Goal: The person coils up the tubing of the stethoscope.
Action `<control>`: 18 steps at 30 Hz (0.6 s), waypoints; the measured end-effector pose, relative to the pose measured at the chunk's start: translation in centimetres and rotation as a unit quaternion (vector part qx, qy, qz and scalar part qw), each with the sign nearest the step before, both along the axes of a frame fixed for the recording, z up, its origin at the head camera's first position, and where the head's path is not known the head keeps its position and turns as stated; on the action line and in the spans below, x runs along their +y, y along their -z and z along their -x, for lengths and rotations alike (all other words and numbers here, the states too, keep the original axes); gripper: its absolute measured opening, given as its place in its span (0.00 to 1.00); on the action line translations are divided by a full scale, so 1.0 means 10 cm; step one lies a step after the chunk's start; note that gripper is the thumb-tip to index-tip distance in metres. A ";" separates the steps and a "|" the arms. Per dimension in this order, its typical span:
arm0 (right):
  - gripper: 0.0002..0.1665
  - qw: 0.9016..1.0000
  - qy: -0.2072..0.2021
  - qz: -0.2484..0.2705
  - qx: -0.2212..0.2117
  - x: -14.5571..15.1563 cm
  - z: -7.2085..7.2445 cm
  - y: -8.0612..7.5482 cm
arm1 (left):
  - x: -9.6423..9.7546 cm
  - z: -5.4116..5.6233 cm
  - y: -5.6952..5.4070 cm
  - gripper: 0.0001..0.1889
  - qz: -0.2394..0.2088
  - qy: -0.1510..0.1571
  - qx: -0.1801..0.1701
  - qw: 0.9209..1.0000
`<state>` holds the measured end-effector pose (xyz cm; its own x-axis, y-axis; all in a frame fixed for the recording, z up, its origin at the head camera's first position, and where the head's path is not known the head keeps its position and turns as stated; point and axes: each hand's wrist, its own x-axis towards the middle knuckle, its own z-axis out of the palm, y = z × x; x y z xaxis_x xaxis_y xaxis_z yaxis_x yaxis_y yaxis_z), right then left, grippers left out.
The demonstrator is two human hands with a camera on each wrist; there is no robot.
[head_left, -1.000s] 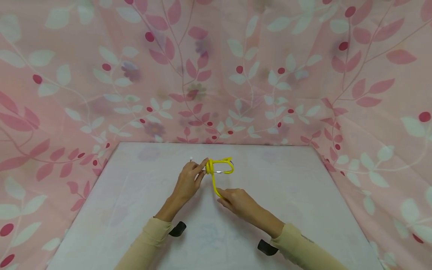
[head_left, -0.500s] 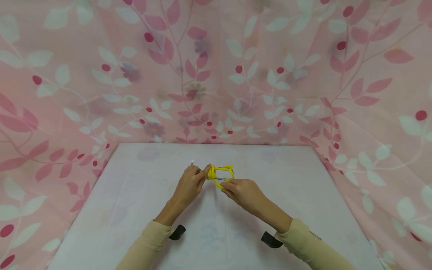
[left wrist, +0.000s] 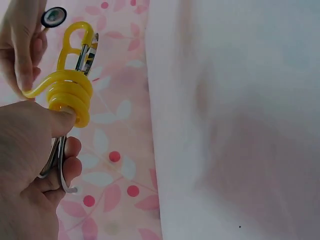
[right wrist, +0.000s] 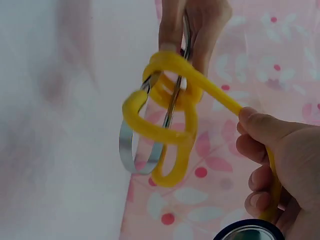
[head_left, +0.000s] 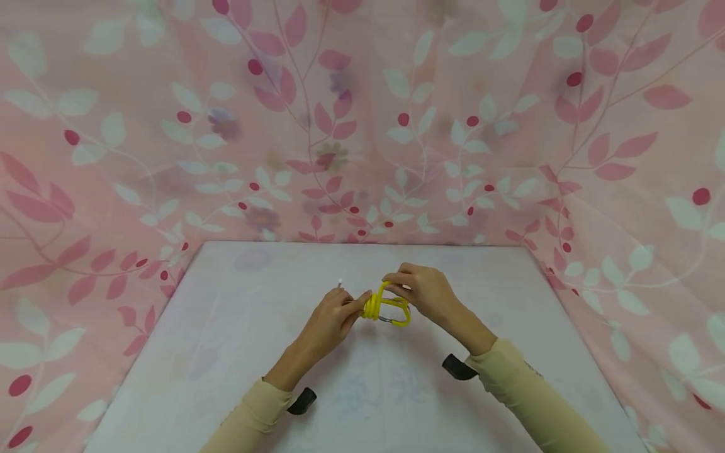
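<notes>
Right hand (head_left: 433, 294) has risen, pinching smooth yellow tube (right wrist: 215, 91) — left hand (head_left: 330, 319) grips tube-wound, shiny metal wire (left wrist: 61, 159).

So the right hand (right wrist: 292, 160) has a smooth, glossy yellow tube (right wrist: 172, 61) pinched between thumb and forefinger, and the rest of it runs on down past the curled fingers. It's looped round a slim, shiny silver metal rod (right wrist: 172, 107) that the left hand (right wrist: 205, 22) is gripping up top. There's also a flat silver metal band (right wrist: 127, 150) curving below the coils. Pink leaf-print fabric (right wrist: 300, 75) behind.
</notes>
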<state>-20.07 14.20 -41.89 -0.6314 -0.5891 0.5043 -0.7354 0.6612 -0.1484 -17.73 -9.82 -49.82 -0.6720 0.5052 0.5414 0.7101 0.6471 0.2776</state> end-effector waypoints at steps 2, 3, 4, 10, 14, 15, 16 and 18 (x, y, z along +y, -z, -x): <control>0.11 1.000 -0.003 0.010 -0.024 0.04 0.07 0.02 | 0.01 -0.01 -0.02 0.26 -0.001 0.005 -0.007 1.000; 0.11 0.999 -0.003 0.016 -0.039 0.06 0.10 0.03 | 0.02 -0.02 -0.03 0.26 -0.001 0.007 -0.011 1.000; 0.11 0.998 -0.004 0.022 -0.056 0.08 0.13 0.05 | 0.02 -0.02 -0.04 0.27 -0.002 0.009 -0.015 1.000; 0.11 0.979 -0.037 0.092 -0.176 0.19 0.28 0.18 | 0.01 -0.04 -0.04 0.29 -0.029 0.045 -0.019 0.998; 0.10 0.961 -0.067 0.137 -0.229 0.24 0.36 0.34 | 0.00 -0.04 -0.02 0.29 -0.051 0.068 -0.030 0.996; 0.10 0.958 -0.069 0.142 -0.238 0.25 0.38 0.39 | 0.00 -0.04 -0.01 0.29 -0.054 0.071 -0.033 0.996; 0.10 0.955 -0.071 0.147 -0.247 0.26 0.38 0.43 | 0.00 -0.03 0.00 0.29 -0.056 0.073 -0.034 0.995; 0.09 0.949 -0.072 0.154 -0.264 0.28 0.39 0.51 | 0.00 -0.03 0.02 0.29 -0.057 0.075 -0.034 0.995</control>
<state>-23.96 16.95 -47.02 -0.7687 -0.5639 0.3018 -0.5833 0.4245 -0.6925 -17.39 -9.87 -50.05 -0.6301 0.5408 0.5572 0.7739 0.4963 0.3934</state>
